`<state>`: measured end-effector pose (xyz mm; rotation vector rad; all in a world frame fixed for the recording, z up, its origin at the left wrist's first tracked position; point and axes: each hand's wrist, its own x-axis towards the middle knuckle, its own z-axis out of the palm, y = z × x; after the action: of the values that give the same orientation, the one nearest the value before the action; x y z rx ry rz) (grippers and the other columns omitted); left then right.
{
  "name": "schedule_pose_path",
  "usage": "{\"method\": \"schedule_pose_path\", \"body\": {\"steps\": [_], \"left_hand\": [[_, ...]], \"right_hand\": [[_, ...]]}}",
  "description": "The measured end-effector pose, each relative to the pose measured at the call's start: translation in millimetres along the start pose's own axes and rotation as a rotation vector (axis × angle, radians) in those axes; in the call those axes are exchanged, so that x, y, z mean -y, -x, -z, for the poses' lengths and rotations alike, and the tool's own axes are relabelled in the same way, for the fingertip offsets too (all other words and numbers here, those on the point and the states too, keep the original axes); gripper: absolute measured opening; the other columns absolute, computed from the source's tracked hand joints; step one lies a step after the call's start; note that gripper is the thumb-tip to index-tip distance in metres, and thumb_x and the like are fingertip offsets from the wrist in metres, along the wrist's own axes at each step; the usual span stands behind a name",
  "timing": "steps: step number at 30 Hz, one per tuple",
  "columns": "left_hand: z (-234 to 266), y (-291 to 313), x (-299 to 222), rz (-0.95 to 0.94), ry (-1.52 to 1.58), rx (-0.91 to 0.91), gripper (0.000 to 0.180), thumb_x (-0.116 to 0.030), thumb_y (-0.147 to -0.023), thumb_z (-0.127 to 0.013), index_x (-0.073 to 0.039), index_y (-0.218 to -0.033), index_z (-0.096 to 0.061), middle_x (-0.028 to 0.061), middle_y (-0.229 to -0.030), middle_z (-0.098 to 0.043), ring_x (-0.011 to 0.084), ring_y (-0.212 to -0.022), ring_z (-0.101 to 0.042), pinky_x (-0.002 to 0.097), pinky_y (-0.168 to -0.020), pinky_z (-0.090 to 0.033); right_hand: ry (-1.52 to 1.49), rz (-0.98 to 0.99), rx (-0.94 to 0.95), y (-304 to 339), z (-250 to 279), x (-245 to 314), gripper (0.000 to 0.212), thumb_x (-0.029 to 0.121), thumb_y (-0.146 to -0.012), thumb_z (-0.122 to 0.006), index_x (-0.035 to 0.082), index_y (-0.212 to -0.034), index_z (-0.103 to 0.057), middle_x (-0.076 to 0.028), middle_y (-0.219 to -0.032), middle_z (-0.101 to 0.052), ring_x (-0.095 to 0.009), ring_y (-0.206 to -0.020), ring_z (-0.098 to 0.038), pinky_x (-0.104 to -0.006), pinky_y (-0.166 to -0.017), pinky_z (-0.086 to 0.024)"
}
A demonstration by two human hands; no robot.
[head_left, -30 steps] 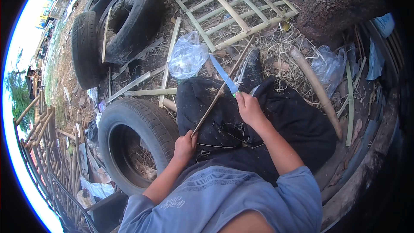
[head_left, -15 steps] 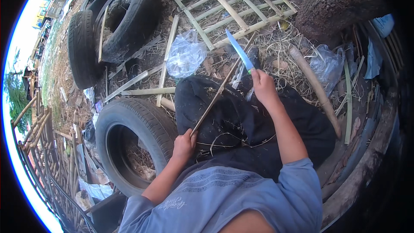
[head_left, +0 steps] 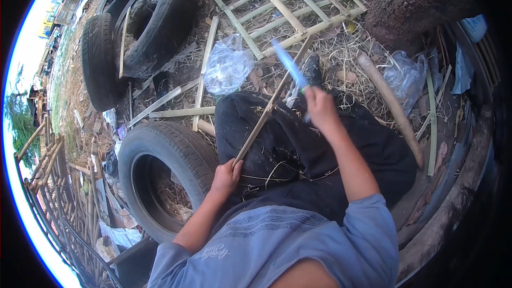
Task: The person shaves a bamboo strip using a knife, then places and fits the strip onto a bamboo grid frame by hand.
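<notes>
My left hand [head_left: 226, 176] is closed round the lower end of a bamboo strip [head_left: 260, 124], which slants up and away to the right across my dark trousers. In my right hand [head_left: 322, 108] is a knife [head_left: 289, 64], gripped by its mostly hidden green handle. Its pale blade points up and to the left, slightly smeared, close to the strip's upper part. Whether blade and strip touch I cannot tell. Beyond them a lattice of bamboo strips [head_left: 278, 5] lies on the ground.
A tyre [head_left: 134, 179] lies by my left side, and more tyres [head_left: 182, 26] are at the far left. Clear plastic bags [head_left: 228, 67], loose strips [head_left: 206, 74] and a thick stick [head_left: 392, 104] lie around me. A tree trunk [head_left: 416, 8] stands at the far right.
The knife and my right hand have shifted slightly left and down. The strip has turned in my left hand, so a broader face shows now.
</notes>
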<state>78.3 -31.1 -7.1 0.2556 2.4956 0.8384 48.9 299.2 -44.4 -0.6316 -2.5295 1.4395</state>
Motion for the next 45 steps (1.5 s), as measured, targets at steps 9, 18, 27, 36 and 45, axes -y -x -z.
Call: {"method": "schedule_pose_path", "body": {"steps": [9, 18, 27, 36, 45], "left_hand": [[-2, -1, 4, -0.032, 0.006, -0.019, 0.026, -0.023, -0.094, -0.056, 0.001, -0.085, -0.061, 0.0270, -0.069, -0.057, 0.0468, -0.072, -0.058, 0.0492, -0.060, -0.045], [-2, -1, -7, 0.010, -0.047, -0.016, 0.029, -0.026, -0.095, -0.055, 0.000, -0.084, -0.060, 0.0271, -0.070, -0.058, 0.0472, -0.072, -0.058, 0.0510, -0.061, -0.045], [-2, 0, 2, -0.004, -0.025, -0.015, 0.029, -0.025, -0.094, -0.056, 0.000, -0.081, -0.058, 0.0269, -0.068, -0.056, 0.0470, -0.069, -0.057, 0.0505, -0.059, -0.045], [-2, 0, 1, -0.036, -0.013, -0.022, 0.030, -0.025, -0.095, -0.056, 0.002, -0.081, -0.059, 0.0267, -0.067, -0.056, 0.0469, -0.068, -0.057, 0.0489, -0.059, -0.045], [-4, 2, 6, 0.007, -0.031, -0.018, 0.031, -0.026, -0.095, -0.054, 0.001, -0.083, -0.060, 0.0273, -0.069, -0.057, 0.0467, -0.071, -0.058, 0.0499, -0.061, -0.045]], "right_hand": [[-0.038, -0.001, 0.138, 38, -32, 10, 0.036, 0.032, -0.099, -0.045, 0.001, -0.092, -0.061, -0.029, -0.074, -0.061, -0.049, -0.079, -0.059, -0.0548, -0.068, -0.048], [-0.101, -0.093, 0.061, -9, -7, 7, 0.040, 0.032, -0.099, -0.046, -0.004, -0.091, -0.062, -0.025, -0.069, -0.059, -0.044, -0.069, -0.060, -0.0439, -0.060, -0.046], [-0.044, -0.052, 0.214, -4, 0, 22, 0.045, 0.038, -0.098, -0.044, -0.001, -0.087, -0.063, -0.028, -0.078, -0.061, -0.047, -0.082, -0.060, -0.0528, -0.070, -0.048], [-0.066, -0.015, 0.222, 18, -13, 9, 0.044, 0.037, -0.098, -0.044, -0.001, -0.090, -0.064, -0.027, -0.076, -0.062, -0.046, -0.082, -0.061, -0.0524, -0.071, -0.048], [-0.092, -0.006, 0.229, 24, -19, 11, 0.042, 0.036, -0.098, -0.046, -0.002, -0.091, -0.064, -0.027, -0.077, -0.062, -0.045, -0.080, -0.061, -0.0485, -0.069, -0.050]]}}
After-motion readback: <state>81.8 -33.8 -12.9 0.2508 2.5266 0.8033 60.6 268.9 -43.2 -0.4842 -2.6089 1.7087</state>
